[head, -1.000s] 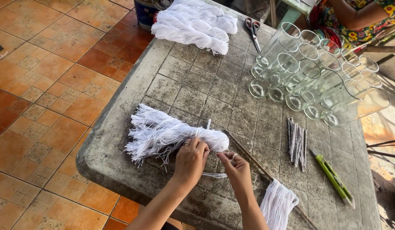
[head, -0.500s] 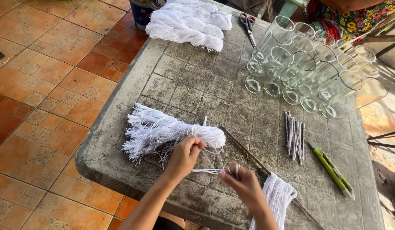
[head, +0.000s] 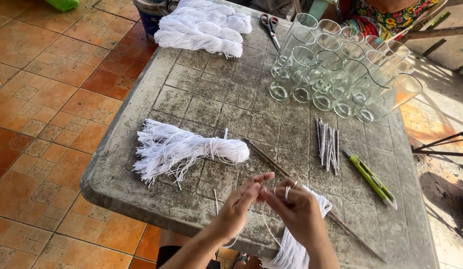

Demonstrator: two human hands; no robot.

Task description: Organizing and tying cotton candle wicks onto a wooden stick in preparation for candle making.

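Both hands, left hand [head: 241,199] and right hand [head: 296,206], are pinched shut on a white string [head: 269,231], now pulled clear of the string bundle [head: 186,148].

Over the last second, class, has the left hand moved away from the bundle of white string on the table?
Yes. The left hand left the string bundle, pulling back toward the table's near edge.

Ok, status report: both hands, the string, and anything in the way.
Left hand and right hand together at the table edge, pinching a white strand. Tied string bundle lies apart, untouched. Thin stick just beyond the hands.
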